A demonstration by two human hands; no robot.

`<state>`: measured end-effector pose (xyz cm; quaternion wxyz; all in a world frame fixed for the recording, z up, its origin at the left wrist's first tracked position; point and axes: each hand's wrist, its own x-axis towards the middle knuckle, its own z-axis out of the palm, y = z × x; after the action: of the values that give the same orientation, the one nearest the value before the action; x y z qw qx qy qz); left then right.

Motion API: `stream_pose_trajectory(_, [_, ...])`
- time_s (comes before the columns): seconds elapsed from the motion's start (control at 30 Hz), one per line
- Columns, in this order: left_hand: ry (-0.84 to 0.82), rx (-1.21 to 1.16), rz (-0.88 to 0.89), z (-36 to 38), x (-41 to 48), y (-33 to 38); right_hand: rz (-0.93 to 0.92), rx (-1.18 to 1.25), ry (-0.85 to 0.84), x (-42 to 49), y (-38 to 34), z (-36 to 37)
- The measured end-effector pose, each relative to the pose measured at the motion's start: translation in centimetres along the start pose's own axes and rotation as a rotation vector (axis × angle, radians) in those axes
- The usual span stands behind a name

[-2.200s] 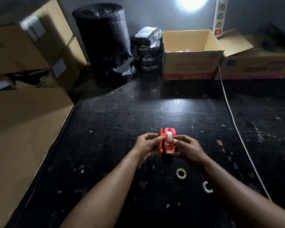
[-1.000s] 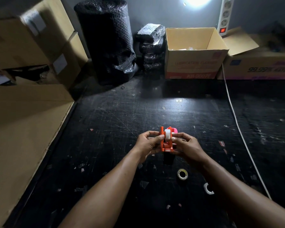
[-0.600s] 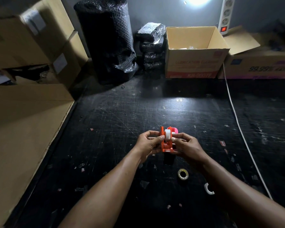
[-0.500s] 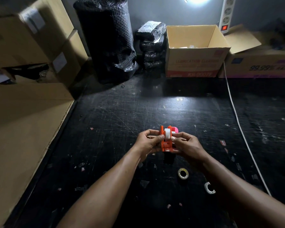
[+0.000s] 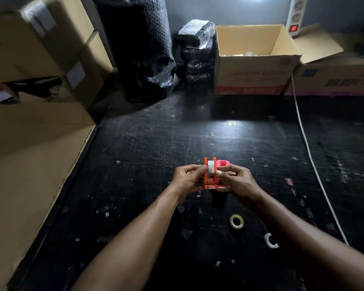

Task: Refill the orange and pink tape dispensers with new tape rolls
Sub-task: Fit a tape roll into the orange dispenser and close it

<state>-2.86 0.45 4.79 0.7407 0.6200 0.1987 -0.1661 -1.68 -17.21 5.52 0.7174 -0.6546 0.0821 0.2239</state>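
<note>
Hands, left hand (image 5: 187, 179) and right hand (image 5: 236, 181), grasp orange dispenser (image 5: 211, 181) before box (image 5: 254, 76) reading "LUBRICATION CLEANER".

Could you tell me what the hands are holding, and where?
Both hands, left and right, grip the orange plastic tape dispenser by its side walls, left and right.

Left hand (image 5: 187, 179), right hand (image 5: 236, 180) raised together (fingers pinching).

pink dispenser (image 5: 223, 163) mostly hidden, box lettering (image 5: 256, 73) blurred
</note>
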Motion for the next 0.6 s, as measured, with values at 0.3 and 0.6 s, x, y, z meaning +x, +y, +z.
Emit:
stream_pose_trajectory(0.3, [0.184,0.049,-0.060,-1.3,1.6,-2.5,-0.043,-0.540,0.249,2.4,3.3,3.0])
stream_pose_trajectory(0.6, [0.309,0.265,-0.014,-2.8,4.5,-3.8,-0.013,-0.630,0.099,4.2,4.1,5.3])
